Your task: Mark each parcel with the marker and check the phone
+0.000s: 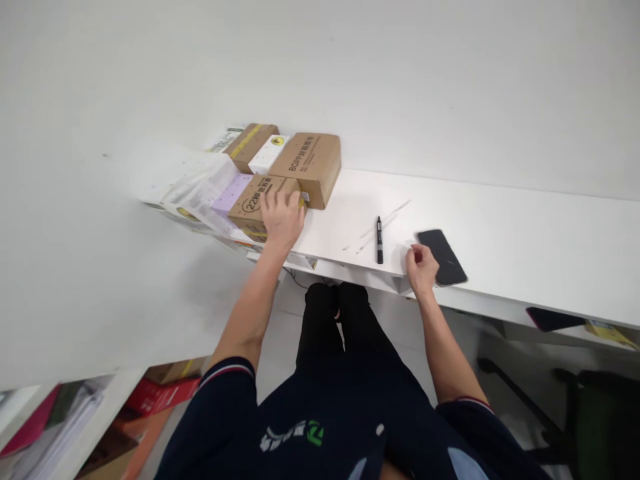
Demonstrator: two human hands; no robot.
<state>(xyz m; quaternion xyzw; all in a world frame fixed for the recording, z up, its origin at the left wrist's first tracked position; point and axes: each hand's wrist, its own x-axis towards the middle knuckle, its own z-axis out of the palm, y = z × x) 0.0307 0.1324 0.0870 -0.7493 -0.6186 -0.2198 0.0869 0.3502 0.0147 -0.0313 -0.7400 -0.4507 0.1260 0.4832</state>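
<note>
My left hand [281, 217] lies palm-down on a small brown cardboard box [253, 200] printed with "22", at the front of a cluster of boxes on the white table [525, 233]. Its fingers spread over the box's near right corner. My right hand [421, 268] rests curled at the table's front edge, holding nothing, just left of a black phone [442, 257] lying face up. A black marker pen [379, 239] lies between my two hands.
Behind the small box stand a larger brown box [310, 163], a taped brown box [250, 143] and a white box [268, 153]. A plastic-wrapped pack [197, 187] lies to their left. Thin clear strips [385, 217] lie near the pen. Shelves below left hold folders and boxes.
</note>
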